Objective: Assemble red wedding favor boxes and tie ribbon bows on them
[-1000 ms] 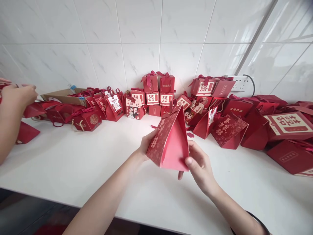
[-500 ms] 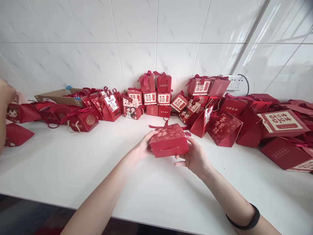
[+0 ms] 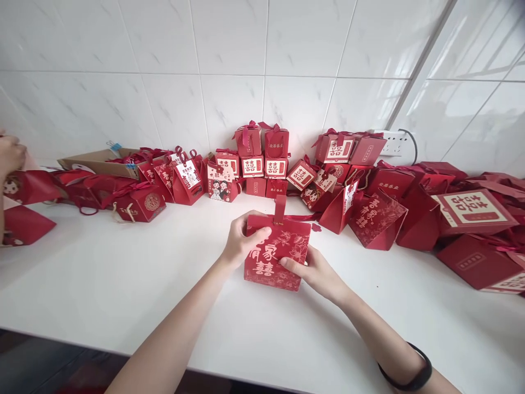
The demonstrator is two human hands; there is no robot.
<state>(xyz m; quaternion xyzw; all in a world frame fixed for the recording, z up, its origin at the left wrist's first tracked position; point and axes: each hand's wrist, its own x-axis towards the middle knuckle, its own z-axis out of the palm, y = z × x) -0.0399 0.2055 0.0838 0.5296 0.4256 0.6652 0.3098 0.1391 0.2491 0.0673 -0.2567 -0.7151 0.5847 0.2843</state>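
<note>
Red gift box (image 3: 275,256) now turned printed face up, tab end pointing away, clamped between my left hand (image 3: 240,241) and right hand (image 3: 315,272).

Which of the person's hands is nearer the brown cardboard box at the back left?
Left. The left hand holds the left edge of the red gift box, the side toward the cardboard box; the right hand holds its lower right corner, farther off.

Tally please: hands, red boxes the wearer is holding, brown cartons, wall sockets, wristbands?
hands: 3 (left hand, right hand, another person's hand)
red box, held: 1
brown carton: 1
wall socket: 1
wristband: 1
Total: 7
</note>
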